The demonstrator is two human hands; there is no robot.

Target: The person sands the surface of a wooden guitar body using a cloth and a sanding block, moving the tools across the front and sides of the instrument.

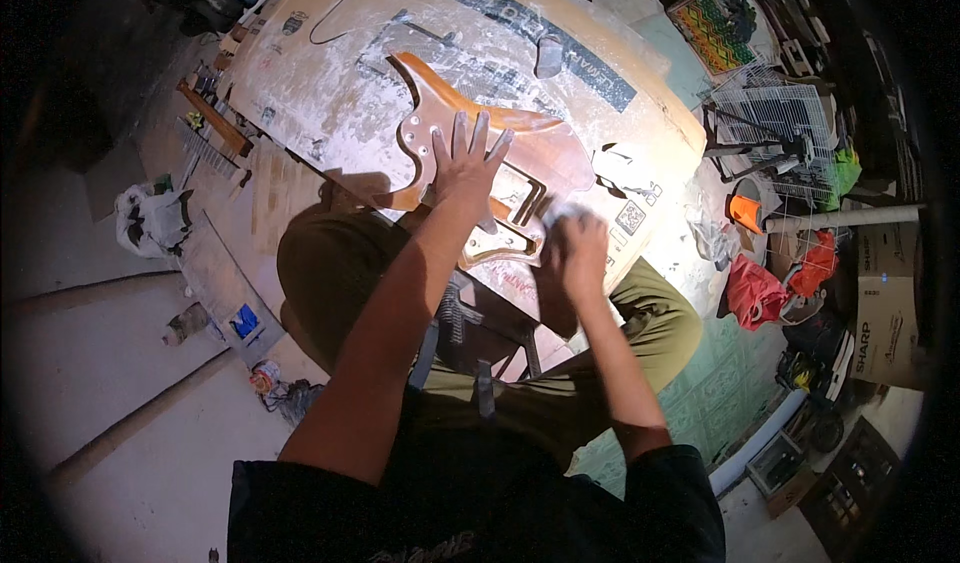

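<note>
Across the centre of the frame, a guitar-shaped wooden body [545,143] lies on the cardboard-covered worktop [660,133], its pointed horn toward the upper left. The left hand [465,173] rests on its face with fingers spread, pressing rather than grasping. Just beyond the lower right edge of the body, the right hand [583,248] is blurred; its fingers look curled toward a pale item [563,212], but whether they grip it I cannot tell.

As far as can be judged, the shaping is well along: the outline is cut, the recesses [524,195] are opened and small holes [421,150] dot the left side. Surface work looks unfinished, with a dull, uneven brown face and white dust [350,123] spread over the worktop. No fittings or strings show on the wood, so assembly seems not yet begun. A small grey block [549,56] lies apart, above the body.

Much is hard to make out. The left hand and forearm cover part of the face and the near edge, and blur hides the contact, if any, between the pale item and the wood. The underside is out of sight, and the frame's outer corners fall into black.
</note>
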